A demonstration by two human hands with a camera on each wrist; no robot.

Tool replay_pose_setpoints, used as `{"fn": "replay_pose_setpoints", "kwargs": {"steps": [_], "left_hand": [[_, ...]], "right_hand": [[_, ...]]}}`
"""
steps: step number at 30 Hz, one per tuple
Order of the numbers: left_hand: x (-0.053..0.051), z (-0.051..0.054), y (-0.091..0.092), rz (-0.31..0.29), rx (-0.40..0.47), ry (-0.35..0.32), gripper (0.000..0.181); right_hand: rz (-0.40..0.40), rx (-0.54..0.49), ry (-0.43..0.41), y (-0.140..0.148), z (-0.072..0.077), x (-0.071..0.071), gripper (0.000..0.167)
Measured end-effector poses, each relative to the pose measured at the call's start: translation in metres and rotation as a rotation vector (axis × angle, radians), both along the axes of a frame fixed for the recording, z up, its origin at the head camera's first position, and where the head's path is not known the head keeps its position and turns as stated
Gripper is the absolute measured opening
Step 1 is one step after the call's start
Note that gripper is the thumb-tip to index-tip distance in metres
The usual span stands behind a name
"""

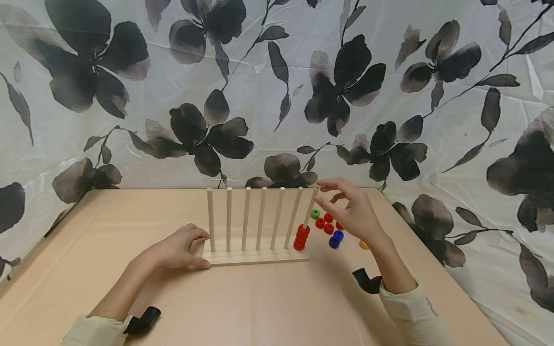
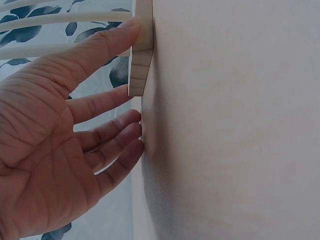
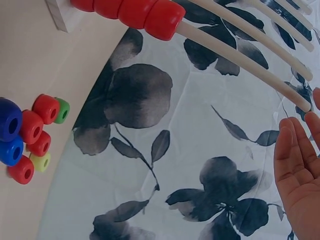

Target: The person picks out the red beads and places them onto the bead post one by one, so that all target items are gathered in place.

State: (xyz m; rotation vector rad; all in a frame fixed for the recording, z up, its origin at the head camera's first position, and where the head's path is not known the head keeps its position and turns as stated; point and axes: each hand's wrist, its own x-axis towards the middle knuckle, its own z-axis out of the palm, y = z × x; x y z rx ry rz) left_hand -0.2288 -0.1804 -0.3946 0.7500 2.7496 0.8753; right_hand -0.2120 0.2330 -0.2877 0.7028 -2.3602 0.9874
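Note:
A pale wooden peg stand (image 1: 259, 258) with a row of upright pegs stands on the table. Several red beads (image 1: 301, 236) are stacked at the bottom of its rightmost peg; the other pegs are bare. My left hand (image 1: 182, 247) holds the left end of the base, thumb on the front edge and index finger behind, as the left wrist view shows. Around the top of the rightmost peg (image 3: 245, 62) my right hand (image 1: 348, 209) has its thumb and fingers spread, with no bead seen between them. Whether the fingertips touch the peg is unclear.
Loose beads lie right of the stand: several red ones (image 1: 329, 228), two blue ones (image 1: 334, 242), a green one (image 1: 315, 213) and an orange one (image 1: 363, 245). One yellow bead (image 3: 40, 161) shows in the right wrist view. A flowered cloth (image 1: 277, 96) hangs behind the table.

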Motion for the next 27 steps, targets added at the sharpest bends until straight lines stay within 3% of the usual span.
{"fn": "replay_pose_setpoints", "kwargs": {"steps": [27], "left_hand": [[0.001,0.0,0.001,0.0,0.0,-0.004,0.07]], "right_hand": [[-0.081,-0.024,-0.116,0.021,-0.023,0.001,0.038]]}}
